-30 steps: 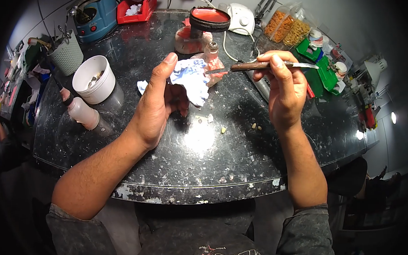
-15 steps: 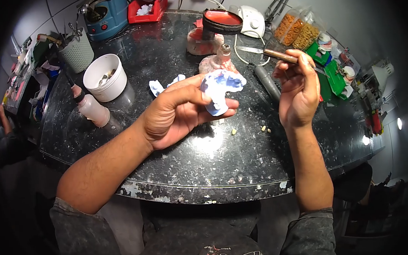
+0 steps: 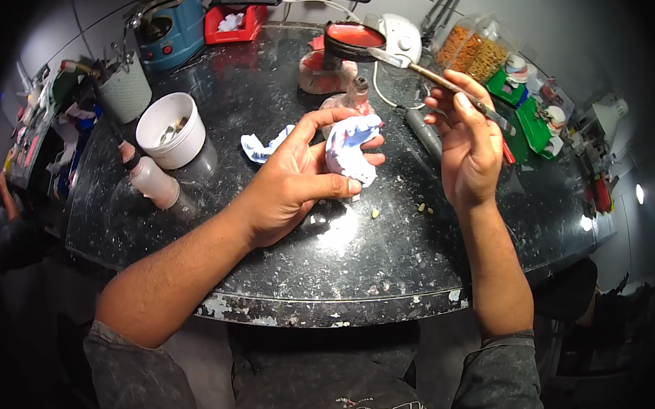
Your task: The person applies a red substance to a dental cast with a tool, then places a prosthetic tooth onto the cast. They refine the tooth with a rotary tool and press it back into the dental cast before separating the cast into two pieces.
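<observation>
Hands noted well apart above the table [image 3: 388, 264]. The blue-white moulded piece [image 3: 340, 154] is held by the left hand [image 3: 290, 183], thumb on its near side and fingers around the far side and behind, over the middle of the table. The wooden-handled knife [image 3: 439, 77] is pinched between thumb and fingers of the right hand [image 3: 471, 143], raised towards the right edge.

Risks (judged): the pot of red material [image 3: 355, 36] could be knocked if the blade were lowered carelessly; tip and rim overlap in this view, contact cannot be told. Drips would be caused by a loaded blade being tilted; whether it is loaded cannot be made out. The moulded piece could be bent by thumb pressure, if soft. The small tooth-like pieces [image 3: 375, 212] could be swept towards the near edge by a lowered wrist.

Orientation: the knife's long axis is slanted, blade pointed to the far edge and leftwards, butt towards the right edge. The moulded piece's longer axis is set roughly near-to-far, its open side turned to the right edge.
</observation>
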The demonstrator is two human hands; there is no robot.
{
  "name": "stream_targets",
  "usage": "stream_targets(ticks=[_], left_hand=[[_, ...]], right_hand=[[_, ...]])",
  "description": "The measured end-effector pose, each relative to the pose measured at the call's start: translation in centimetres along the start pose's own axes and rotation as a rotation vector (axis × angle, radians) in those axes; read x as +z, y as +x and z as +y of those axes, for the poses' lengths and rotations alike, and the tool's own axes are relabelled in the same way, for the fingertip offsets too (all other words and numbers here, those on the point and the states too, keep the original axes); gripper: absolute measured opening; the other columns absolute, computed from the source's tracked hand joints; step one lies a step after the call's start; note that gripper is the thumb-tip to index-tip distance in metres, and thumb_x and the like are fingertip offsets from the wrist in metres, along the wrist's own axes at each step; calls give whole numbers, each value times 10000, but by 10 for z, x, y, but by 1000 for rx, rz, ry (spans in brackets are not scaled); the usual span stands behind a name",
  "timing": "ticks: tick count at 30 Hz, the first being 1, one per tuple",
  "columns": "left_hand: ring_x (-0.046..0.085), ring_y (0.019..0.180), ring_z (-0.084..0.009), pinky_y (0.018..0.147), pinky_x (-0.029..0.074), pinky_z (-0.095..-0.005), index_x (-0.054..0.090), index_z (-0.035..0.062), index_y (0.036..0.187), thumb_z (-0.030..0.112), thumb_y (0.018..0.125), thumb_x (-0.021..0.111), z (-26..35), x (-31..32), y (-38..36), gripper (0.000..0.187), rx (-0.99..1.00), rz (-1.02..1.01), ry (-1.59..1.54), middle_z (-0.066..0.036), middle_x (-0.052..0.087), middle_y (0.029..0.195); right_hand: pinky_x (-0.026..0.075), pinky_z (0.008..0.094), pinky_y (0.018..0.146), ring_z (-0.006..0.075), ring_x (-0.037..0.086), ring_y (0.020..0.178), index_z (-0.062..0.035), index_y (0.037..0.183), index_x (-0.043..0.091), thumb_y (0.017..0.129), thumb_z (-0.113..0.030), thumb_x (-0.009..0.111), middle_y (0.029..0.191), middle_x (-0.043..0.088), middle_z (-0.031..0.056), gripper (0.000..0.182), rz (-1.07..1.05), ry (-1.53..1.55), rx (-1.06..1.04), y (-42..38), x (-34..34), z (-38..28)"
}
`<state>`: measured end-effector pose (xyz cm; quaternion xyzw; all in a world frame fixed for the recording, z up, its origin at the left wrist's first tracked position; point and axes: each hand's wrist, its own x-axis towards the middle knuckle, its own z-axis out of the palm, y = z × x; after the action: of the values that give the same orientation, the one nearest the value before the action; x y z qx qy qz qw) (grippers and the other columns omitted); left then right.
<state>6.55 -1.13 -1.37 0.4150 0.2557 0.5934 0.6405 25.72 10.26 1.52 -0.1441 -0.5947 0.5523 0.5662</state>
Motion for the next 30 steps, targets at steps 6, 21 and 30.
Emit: stream_targets(ticks=[6, 21, 30], left_hand=[[524, 1243, -241, 1047, 433, -373, 340, 45, 1436, -81, 775, 675, -7, 1, 1, 751, 78, -9, 100, -172, 474, 1390], [607, 1011, -130, 824, 520, -256, 363, 83, 1358, -7, 785, 763, -10, 2, -4, 704, 220, 107, 450, -129, 590, 1158], [583, 1099, -162, 961, 478, -318, 361, 45, 1329, 8, 780, 774, -8, 3, -5, 688, 139, 112, 439, -133, 569, 1233]], right_hand=[[486, 261, 841, 136, 624, 940, 0, 1170, 594, 968, -88, 568, 1016, 663, 92, 222, -73, -263, -178, 14, 3, -6], [500, 256, 756, 101, 624, 856, -24, 1077, 666, 916, -64, 634, 972, 675, 47, 169, -145, -639, -289, 41, 19, -4], [496, 251, 785, 113, 625, 867, -15, 1124, 636, 944, -102, 611, 965, 671, 64, 202, -119, -362, -155, 43, 9, -3]])
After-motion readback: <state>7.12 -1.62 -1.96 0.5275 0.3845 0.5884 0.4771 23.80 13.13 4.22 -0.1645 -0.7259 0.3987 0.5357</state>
